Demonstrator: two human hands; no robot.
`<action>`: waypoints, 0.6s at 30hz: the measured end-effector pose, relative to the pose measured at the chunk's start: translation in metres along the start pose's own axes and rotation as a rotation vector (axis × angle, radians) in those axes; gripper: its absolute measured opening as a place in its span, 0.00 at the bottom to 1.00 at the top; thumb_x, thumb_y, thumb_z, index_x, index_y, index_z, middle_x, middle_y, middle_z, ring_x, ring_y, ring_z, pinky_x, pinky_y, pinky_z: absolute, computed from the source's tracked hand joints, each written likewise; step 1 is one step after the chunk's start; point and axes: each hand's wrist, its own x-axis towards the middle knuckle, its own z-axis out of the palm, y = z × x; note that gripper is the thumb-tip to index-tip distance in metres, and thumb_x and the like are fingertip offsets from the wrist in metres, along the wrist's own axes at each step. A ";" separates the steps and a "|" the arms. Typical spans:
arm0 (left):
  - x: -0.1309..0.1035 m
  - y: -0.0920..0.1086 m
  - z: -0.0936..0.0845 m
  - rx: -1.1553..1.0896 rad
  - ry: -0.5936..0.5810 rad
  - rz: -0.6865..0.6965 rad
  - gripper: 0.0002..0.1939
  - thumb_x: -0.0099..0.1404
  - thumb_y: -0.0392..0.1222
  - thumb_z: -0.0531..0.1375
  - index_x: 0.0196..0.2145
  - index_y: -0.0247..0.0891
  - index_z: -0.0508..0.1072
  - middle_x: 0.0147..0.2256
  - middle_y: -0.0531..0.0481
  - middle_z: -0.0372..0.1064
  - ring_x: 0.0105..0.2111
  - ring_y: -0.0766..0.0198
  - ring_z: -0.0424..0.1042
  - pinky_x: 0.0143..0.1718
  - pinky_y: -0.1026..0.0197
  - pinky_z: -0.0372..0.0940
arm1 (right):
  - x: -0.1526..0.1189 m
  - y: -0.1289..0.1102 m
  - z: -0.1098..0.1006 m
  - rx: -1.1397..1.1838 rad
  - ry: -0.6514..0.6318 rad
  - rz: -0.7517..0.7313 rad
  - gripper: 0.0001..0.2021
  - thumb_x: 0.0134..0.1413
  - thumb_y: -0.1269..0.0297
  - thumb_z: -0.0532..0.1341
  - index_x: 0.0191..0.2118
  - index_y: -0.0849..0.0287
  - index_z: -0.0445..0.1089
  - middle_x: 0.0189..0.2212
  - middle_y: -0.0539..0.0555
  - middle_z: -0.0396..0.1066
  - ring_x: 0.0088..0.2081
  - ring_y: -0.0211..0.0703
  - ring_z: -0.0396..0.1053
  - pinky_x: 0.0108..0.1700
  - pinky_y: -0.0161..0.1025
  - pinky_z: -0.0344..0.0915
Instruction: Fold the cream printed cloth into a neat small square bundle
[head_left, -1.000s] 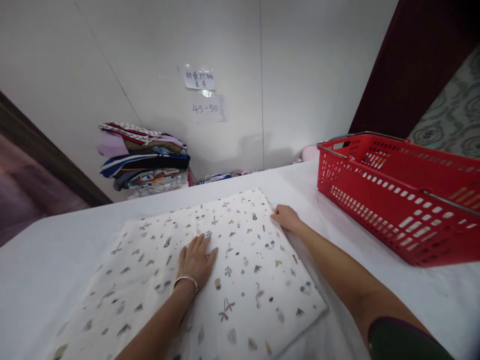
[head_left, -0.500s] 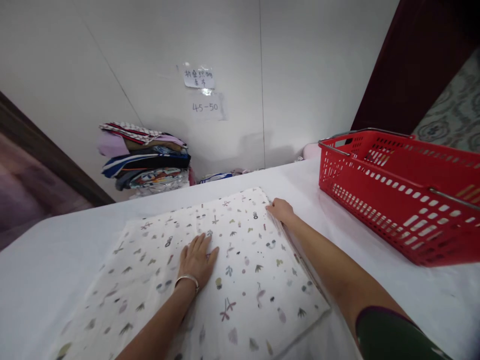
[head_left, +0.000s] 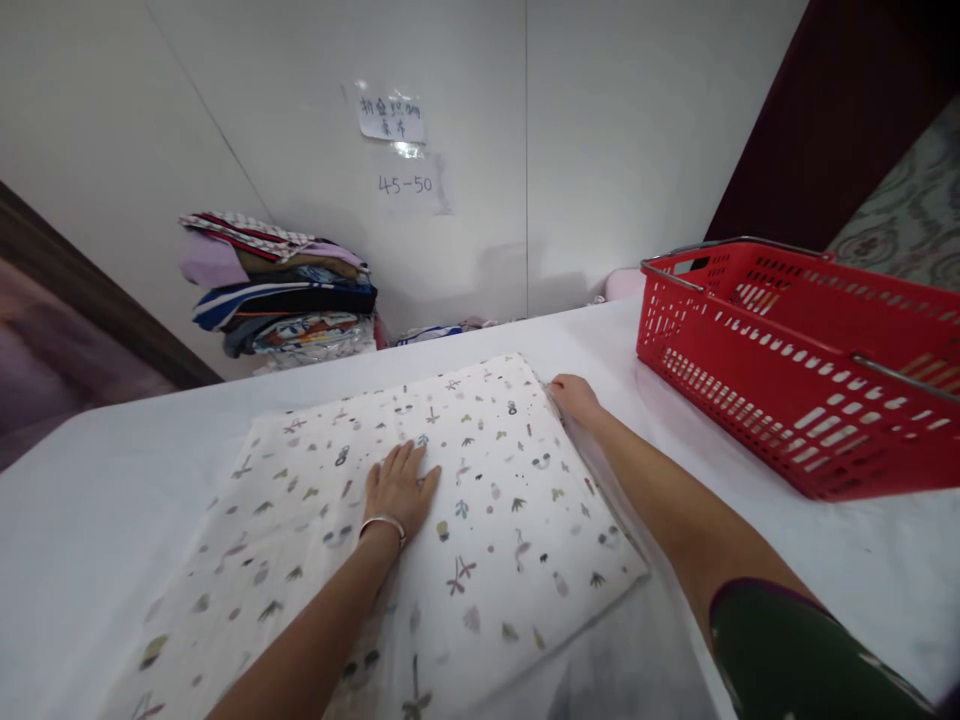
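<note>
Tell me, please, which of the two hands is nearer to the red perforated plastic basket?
Right. The right hand is at the right edge of the white printed cloth, left of the basket and apart from it. The left hand lies on the cloth, farther left.

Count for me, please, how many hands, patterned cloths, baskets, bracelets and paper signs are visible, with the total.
Hands: 2 (left hand, right hand)
Patterned cloth: 1
Red basket: 1
Bracelet: 1
Paper signs: 2 (upper sign, lower sign)
Total: 7
</note>
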 end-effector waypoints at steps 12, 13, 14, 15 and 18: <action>0.000 0.006 -0.008 -0.002 -0.058 -0.002 0.30 0.64 0.55 0.41 0.60 0.39 0.56 0.63 0.49 0.45 0.63 0.57 0.42 0.61 0.46 0.40 | -0.078 0.013 -0.006 0.062 -0.091 0.012 0.12 0.49 0.54 0.58 0.29 0.58 0.70 0.28 0.52 0.72 0.30 0.39 0.65 0.29 0.33 0.53; 0.000 0.006 -0.008 -0.002 -0.056 -0.005 0.30 0.64 0.55 0.41 0.60 0.39 0.57 0.63 0.49 0.45 0.63 0.57 0.42 0.60 0.46 0.40 | -0.081 0.011 -0.006 0.035 -0.097 0.036 0.12 0.48 0.54 0.59 0.30 0.58 0.69 0.30 0.52 0.72 0.30 0.40 0.65 0.29 0.33 0.52; 0.000 0.005 -0.008 -0.002 -0.050 -0.008 0.30 0.64 0.55 0.41 0.59 0.39 0.57 0.63 0.49 0.46 0.63 0.57 0.42 0.61 0.46 0.40 | -0.082 0.008 -0.007 0.005 -0.103 0.061 0.12 0.48 0.54 0.59 0.31 0.57 0.69 0.31 0.53 0.72 0.31 0.40 0.65 0.29 0.34 0.52; 0.000 0.005 -0.008 -0.002 -0.044 -0.008 0.30 0.64 0.55 0.41 0.59 0.39 0.57 0.63 0.49 0.46 0.63 0.57 0.42 0.61 0.46 0.40 | -0.083 0.006 -0.007 -0.022 -0.106 0.081 0.11 0.48 0.54 0.59 0.31 0.57 0.69 0.31 0.53 0.72 0.31 0.41 0.65 0.28 0.34 0.51; 0.000 0.003 -0.005 -0.005 -0.028 -0.004 0.30 0.64 0.55 0.41 0.59 0.39 0.58 0.63 0.50 0.46 0.63 0.57 0.43 0.61 0.46 0.39 | -0.086 0.001 -0.008 -0.075 -0.095 0.082 0.08 0.50 0.58 0.57 0.31 0.56 0.67 0.31 0.52 0.71 0.31 0.41 0.65 0.28 0.34 0.50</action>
